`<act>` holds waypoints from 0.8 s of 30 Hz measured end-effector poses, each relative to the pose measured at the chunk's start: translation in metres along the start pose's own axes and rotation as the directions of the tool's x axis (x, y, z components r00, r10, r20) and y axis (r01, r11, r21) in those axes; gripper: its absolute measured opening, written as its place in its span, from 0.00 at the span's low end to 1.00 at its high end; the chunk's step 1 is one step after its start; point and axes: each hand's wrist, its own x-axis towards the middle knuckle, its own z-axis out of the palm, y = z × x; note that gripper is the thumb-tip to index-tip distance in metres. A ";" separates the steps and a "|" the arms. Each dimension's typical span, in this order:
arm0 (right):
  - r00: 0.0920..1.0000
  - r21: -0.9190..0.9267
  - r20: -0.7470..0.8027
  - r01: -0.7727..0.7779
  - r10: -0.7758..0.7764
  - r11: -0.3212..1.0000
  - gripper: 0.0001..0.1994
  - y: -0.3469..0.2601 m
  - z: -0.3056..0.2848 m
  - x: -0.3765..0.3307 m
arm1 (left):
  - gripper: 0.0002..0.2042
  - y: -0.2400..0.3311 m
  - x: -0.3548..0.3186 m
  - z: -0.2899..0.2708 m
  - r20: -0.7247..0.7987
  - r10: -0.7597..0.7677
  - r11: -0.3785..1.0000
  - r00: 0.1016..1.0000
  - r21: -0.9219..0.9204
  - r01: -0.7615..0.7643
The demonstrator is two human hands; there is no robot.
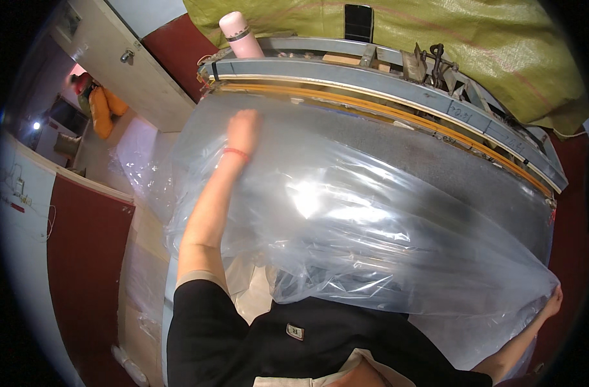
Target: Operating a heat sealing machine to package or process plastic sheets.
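A large clear plastic sheet lies in shiny wrinkles over a grey flat worktop, whose far right part shows bare. My left hand, with a red band at the wrist, is on or just over the sheet at the far left of the worktop. Motion smears its fingers, so their pose is unclear. At the right edge, my right hand is closed on a gathered corner of the sheet, which stretches in folds toward the left.
A metal frame with orange strips runs along the worktop's far edge, holding a dark clamp-like fitting. A pink bottle and a phone are behind it, before a yellow-green tarp. An open door stands left.
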 end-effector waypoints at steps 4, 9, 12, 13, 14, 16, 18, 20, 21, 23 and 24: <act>0.998 0.130 -0.056 -0.024 0.031 0.991 0.23 -0.004 -0.018 -0.015 | 0.03 -0.013 -0.003 0.002 -0.055 0.068 0.986 0.996 -0.148 -0.075; 0.988 0.361 -0.036 -0.126 0.149 0.924 0.22 -0.015 -0.016 -0.032 | 0.02 0.000 0.001 -0.012 -0.018 0.124 0.987 0.992 -0.097 -0.125; 0.918 0.754 0.378 -0.379 0.119 0.536 0.21 -0.022 -0.008 0.001 | 0.04 -0.007 0.011 -0.008 -0.071 -0.092 0.980 0.993 -0.184 0.078; 0.889 0.734 0.415 -0.454 0.196 0.505 0.22 -0.069 0.021 -0.015 | 0.06 -0.019 0.012 -0.018 -0.184 -0.160 0.966 0.970 -0.233 0.116; 0.854 0.743 0.444 -0.520 0.270 0.422 0.21 -0.100 0.026 -0.016 | 0.07 -0.025 0.020 -0.029 -0.361 -0.063 0.991 0.930 -0.132 0.015; 0.939 0.764 0.145 -0.306 0.310 0.568 0.18 -0.155 0.047 -0.014 | 0.10 -0.046 0.034 -0.058 -0.551 -0.127 0.991 0.825 -0.114 0.077; 0.972 0.595 -0.058 -0.150 0.229 0.789 0.16 -0.152 0.066 0.021 | 0.11 -0.031 0.051 -0.077 -0.453 -0.528 0.776 0.718 -0.601 0.192; 0.979 -0.209 -0.169 0.073 -0.109 0.975 0.14 -0.168 0.102 0.029 | 0.11 -0.049 0.060 -0.057 -0.354 -0.618 0.627 0.702 -0.760 0.170; 0.974 0.000 -0.222 0.050 -0.049 0.999 0.15 -0.178 0.135 0.020 | 0.12 -0.063 0.060 -0.038 -0.371 -0.530 0.795 0.763 -0.530 0.294; 0.934 0.130 -0.342 0.158 -0.106 0.979 0.14 -0.159 0.189 0.014 | 0.12 -0.084 0.053 0.030 -0.322 -0.520 0.812 0.791 -0.475 0.340; 0.965 0.247 -0.247 0.149 -0.087 0.958 0.13 -0.196 0.213 -0.018 | 0.13 -0.121 0.035 0.038 -0.272 -0.545 0.797 0.793 -0.461 0.390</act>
